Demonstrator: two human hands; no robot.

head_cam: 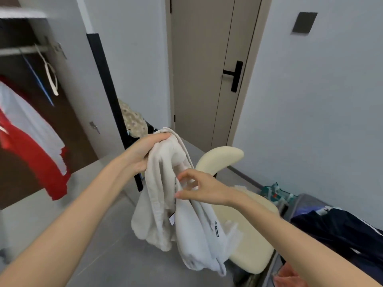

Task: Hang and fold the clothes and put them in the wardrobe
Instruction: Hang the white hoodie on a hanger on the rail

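1. Head view, step in hand: the person is sorting out a pale garment (157, 206) in mid-air, in front of the open wardrobe (24, 27) on the left. It looks like the preparing stage, before hanging or folding.
2. Head view, hands: the left hand (145, 154) grips the bunched top of the garment, with the fingers curled over the cloth and the rest hanging below. The right hand (204, 189) is at the garment's mid-fold with its fingers loosely curled and the thumb against the cloth. Whether it is pinching an edge or only touching cannot be told.
3. Head view, next move: the bundle probably needs to be opened out to find a collar or shoulder seam. After that it needs either the cream hanger (50, 77) on the rail (20, 50) or a flat surface for folding.
4. Head view, materials: the cloth looks thick, soft and limp, like a sweatshirt knit. One half is cream and the other a cooler white, with small labels showing. Whether it is one piece or two is unclear.
5. Head view, surroundings:
   - A red-and-white garment (31, 141) hangs in the wardrobe.
   - A smooth, curved cream chair (250, 241) stands just behind the bundle.
   - A dark garment (342, 230) lies at the right.
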